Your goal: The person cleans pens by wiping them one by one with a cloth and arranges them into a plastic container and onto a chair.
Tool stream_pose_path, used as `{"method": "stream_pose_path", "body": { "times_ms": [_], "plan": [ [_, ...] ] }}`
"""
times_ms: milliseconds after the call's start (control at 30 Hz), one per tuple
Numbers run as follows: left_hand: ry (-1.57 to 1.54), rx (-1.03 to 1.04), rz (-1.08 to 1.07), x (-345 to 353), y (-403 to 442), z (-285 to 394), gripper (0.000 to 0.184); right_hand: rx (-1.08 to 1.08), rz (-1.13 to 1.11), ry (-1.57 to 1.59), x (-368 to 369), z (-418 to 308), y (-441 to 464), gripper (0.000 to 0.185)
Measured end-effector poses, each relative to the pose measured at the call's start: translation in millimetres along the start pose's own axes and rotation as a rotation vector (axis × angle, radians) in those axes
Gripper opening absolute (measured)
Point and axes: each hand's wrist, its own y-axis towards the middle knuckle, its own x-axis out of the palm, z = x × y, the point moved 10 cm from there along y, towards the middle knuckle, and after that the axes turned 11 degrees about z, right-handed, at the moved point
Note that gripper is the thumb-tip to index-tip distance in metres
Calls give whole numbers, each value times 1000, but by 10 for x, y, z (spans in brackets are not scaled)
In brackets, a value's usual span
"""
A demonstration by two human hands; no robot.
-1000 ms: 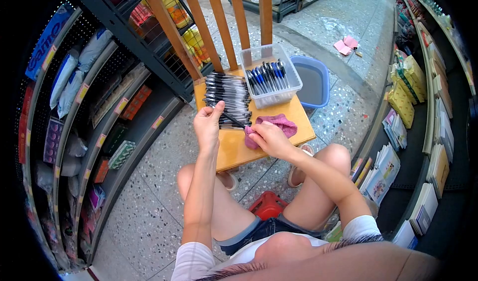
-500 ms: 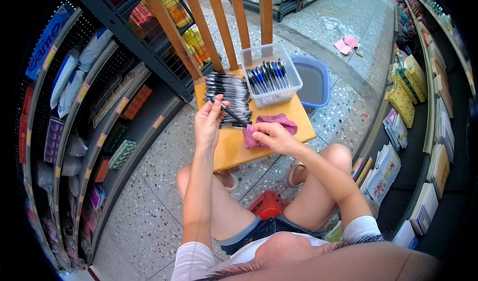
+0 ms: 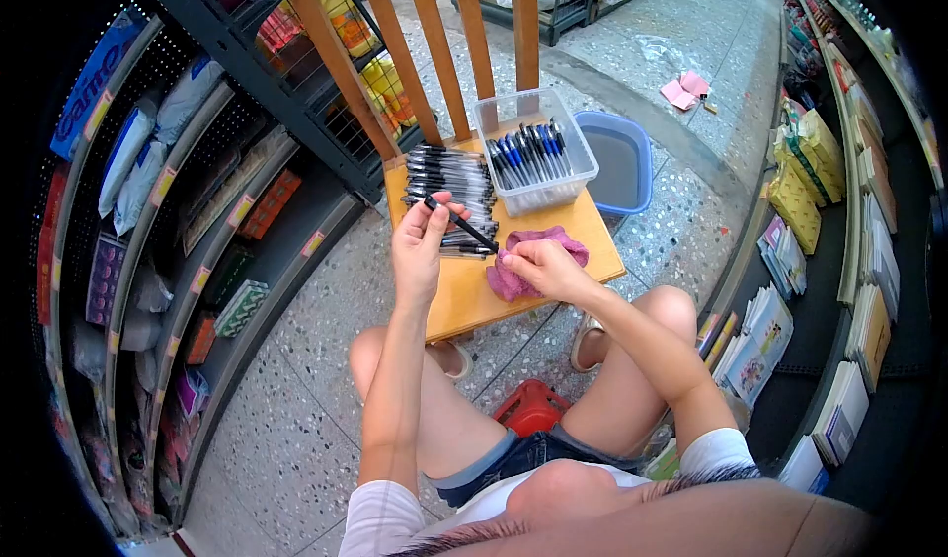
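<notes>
Pinched in the fingers of my left hand [image 3: 419,248] is a black pen [image 3: 464,224], slanting down to the right. My right hand [image 3: 545,269] grips a pink cloth [image 3: 513,282] close to the pen's lower end. Both hands are over the seat of a wooden chair [image 3: 595,251]. Several pens [image 3: 449,182] lie in a stacked row on the seat, beyond my left hand. To their right, a clear plastic box [image 3: 548,198] holds several blue and black pens [image 3: 530,154].
A blue basin [image 3: 619,167] with greyish water stands right of the chair. Shelves of packaged goods [image 3: 242,211] curve along the left, and shelves with books [image 3: 755,345] along the right. A red stool [image 3: 531,406] is between my legs. Pink paper [image 3: 683,90] lies on the floor.
The pen has come out from the cloth and now shows more of its length, tilted between my hands. My right hand has shifted slightly right along with the cloth, which is bunched differently.
</notes>
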Motion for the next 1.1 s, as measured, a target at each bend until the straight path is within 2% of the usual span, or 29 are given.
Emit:
{"method": "stream_pose_path", "body": {
  "times_ms": [100, 200, 300, 400, 500, 600, 700, 833, 933, 1033, 1100],
  "plan": [
    [102, 32, 6, -1, -11, -6, 24, 42, 14, -1, -27, 19, -22, 30],
    [6, -22, 103, -144, 55, -112, 24, -73, 88, 57, -80, -81, -33, 29],
    [-145, -143, 123, -224, 96, -241, 25, -86, 45, 75, -77, -139, -49, 25],
    [-185, -338, 169, -344, 79, -488, 26, -275, 37, 103, -107, -351, -115, 19],
    [-265, -466, 133, -338, 52, -635, 26, -326, 7, 124, -126, -425, -138, 14],
    [-264, -475, 182, -406, 73, -664, 26, -452, 95, -2, -303, -498, -124, 13],
    [-270, -435, 200, -462, 115, -600, 24, -491, 159, -168, -490, -504, -90, 10],
    [-210, -387, 171, -428, 120, -507, 25, -368, 191, -660, -490, -82, -45, 14],
    [-144, -348, 147, -342, 103, -437, 26, -369, 290, -691, -565, -146, -101, 22],
    [-98, -343, 141, -301, 85, -418, 26, -423, 357, -482, -655, -369, -107, 30],
    [-80, -348, 133, -270, 82, -421, 26, -367, 244, -232, -580, -332, -79, 29]
  ]
}}
